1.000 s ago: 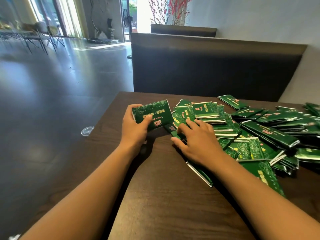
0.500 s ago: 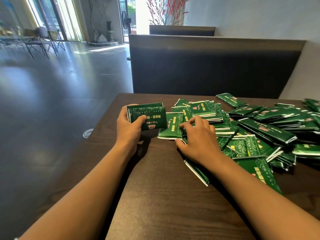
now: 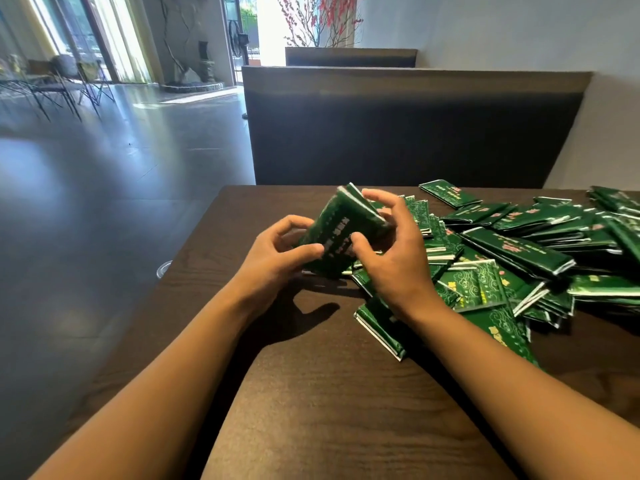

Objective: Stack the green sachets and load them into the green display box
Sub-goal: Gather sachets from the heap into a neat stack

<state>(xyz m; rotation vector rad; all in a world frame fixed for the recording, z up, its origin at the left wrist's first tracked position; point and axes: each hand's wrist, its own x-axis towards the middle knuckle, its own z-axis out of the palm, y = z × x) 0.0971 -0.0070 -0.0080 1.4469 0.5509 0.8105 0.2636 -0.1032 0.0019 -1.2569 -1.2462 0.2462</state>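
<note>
A small stack of green sachets [image 3: 341, 233] is tilted up above the table, blurred by motion. My left hand [image 3: 277, 258] grips its lower left side, thumb on the front face. My right hand [image 3: 388, 258] holds its right side, thumb on the front and fingers curled over the top edge. A loose pile of several green sachets [image 3: 519, 258] covers the table to the right of both hands. One sachet [image 3: 379, 329] lies under my right wrist. No green display box is in view.
The dark wooden table [image 3: 311, 393] ends at its left edge close to my left forearm, with dark floor beyond. A dark booth backrest [image 3: 415, 133] stands behind the table. A small round clear disc [image 3: 163, 269] lies on the floor beside the table's edge.
The stack has been lifted and tilted upright. My right hand left the pile, brought a sachet over, and now holds the stack together with my left hand.
</note>
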